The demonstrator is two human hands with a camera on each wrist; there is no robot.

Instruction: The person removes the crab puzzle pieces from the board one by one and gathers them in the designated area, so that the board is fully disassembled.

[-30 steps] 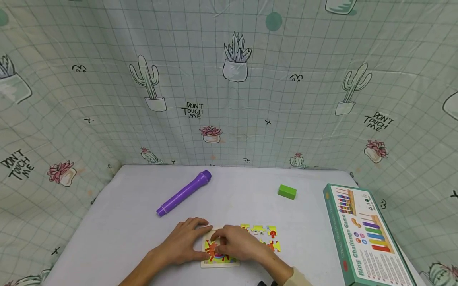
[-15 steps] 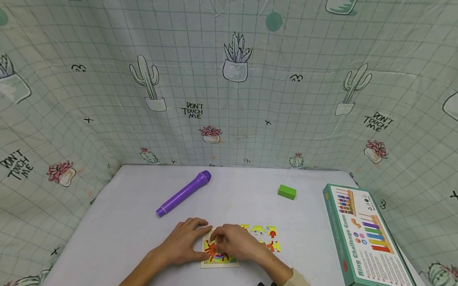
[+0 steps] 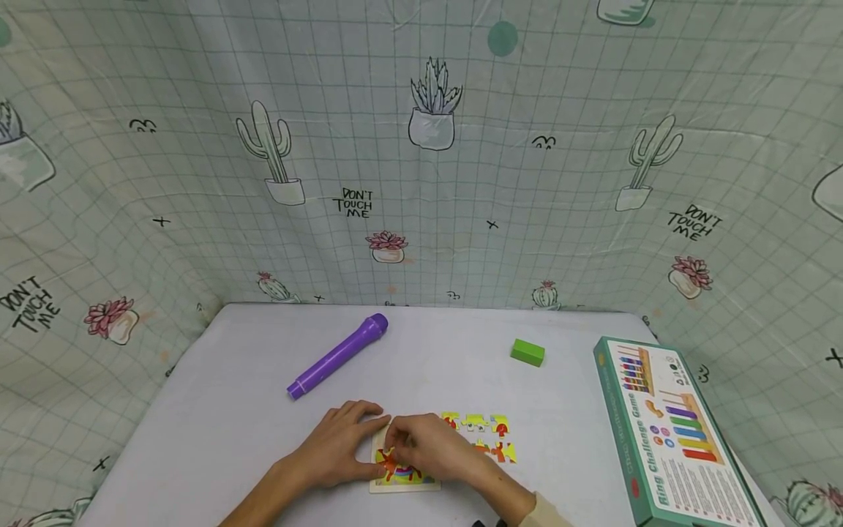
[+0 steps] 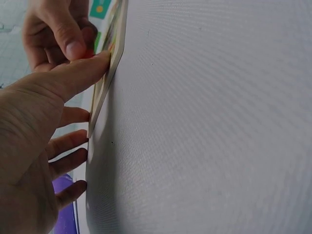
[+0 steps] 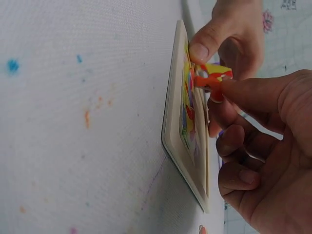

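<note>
My left hand (image 3: 334, 450) rests along the left side of a small wooden jigsaw puzzle tray (image 3: 405, 490). Its thumb (image 4: 87, 70) lies on the tray's rim, and the other fingers spread straight toward the far corner. With thumb and forefinger, my right hand (image 3: 435, 443) pinches a red, orange and yellow puzzle piece (image 5: 214, 70), tilted up over the tray close to the left thumb. Colourful pieces with a rainbow picture (image 3: 403, 476) fill the near part of the tray. The right hand covers much of the tray's far right part in the head view.
Several loose puzzle pieces (image 3: 500, 425) lie in two rows right of the tray. Farther back are a purple microphone-shaped tube (image 3: 339, 356) and a green block (image 3: 527, 353). A Ring Challenge Game box (image 3: 678, 432) occupies the table's right side. A patterned curtain (image 3: 421, 183) hangs behind.
My right hand has shifted slightly left and away from me over the tray, still pinching the piece. The left hand has stayed in place.
</note>
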